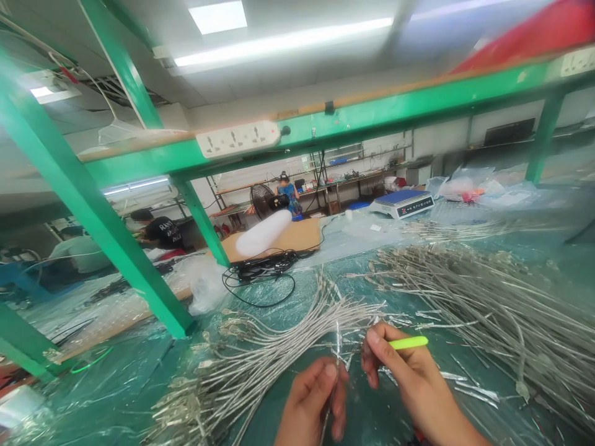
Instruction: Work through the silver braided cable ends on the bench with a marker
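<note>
My left hand (315, 396) is closed, pinching a thin cable (338, 341) whose silvery, foil-like end points up between thumb and fingers. Beside it, my right hand (402, 371) grips a slim tool with a bright yellow-green handle (409, 342); its working end is hidden by the fingers. The two hands are close but apart. Behind and left of them lies a bundle of braided grey cables (279, 341) with clear connectors at the ends. A larger pile of similar cables (478, 297) spreads on the right. Strips of silver foil (476, 391) lie near my right hand.
A green frame (139, 260) with a power strip (239, 139) crosses above the bench. Farther back are a scale (402, 203), a coil of black cable (264, 263), a white roll (264, 233) and plastic bags (483, 186). People (160, 232) sit in the background.
</note>
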`<action>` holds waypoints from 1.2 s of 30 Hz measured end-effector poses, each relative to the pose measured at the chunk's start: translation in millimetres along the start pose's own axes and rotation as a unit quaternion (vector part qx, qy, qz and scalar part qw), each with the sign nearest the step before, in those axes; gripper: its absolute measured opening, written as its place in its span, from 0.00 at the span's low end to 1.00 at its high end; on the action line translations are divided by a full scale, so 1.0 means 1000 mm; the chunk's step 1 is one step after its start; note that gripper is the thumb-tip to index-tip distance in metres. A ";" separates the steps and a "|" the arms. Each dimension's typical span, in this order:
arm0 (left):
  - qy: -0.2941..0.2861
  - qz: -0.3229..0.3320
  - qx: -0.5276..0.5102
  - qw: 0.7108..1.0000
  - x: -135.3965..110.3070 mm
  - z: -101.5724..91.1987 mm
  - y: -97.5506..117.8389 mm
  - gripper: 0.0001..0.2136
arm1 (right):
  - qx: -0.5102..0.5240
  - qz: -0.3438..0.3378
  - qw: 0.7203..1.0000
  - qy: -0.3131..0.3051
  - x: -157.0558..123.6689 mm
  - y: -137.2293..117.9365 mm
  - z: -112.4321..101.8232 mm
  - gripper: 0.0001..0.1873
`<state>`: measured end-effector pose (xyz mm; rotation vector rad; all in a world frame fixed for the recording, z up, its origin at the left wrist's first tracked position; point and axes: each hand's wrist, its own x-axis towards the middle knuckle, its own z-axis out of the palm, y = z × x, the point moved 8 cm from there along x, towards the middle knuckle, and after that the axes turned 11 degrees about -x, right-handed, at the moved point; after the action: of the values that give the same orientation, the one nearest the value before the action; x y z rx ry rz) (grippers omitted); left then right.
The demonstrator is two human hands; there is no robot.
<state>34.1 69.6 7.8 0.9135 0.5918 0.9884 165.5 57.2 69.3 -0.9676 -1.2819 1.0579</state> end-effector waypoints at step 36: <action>0.062 0.034 0.122 0.990 -0.003 -0.005 0.008 0.18 | 0.048 0.061 0.997 -0.003 0.004 0.016 0.002 0.21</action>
<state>25.0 71.3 12.2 1.1001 0.8047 1.0554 162.4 65.3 54.7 -0.9790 -1.1781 1.2072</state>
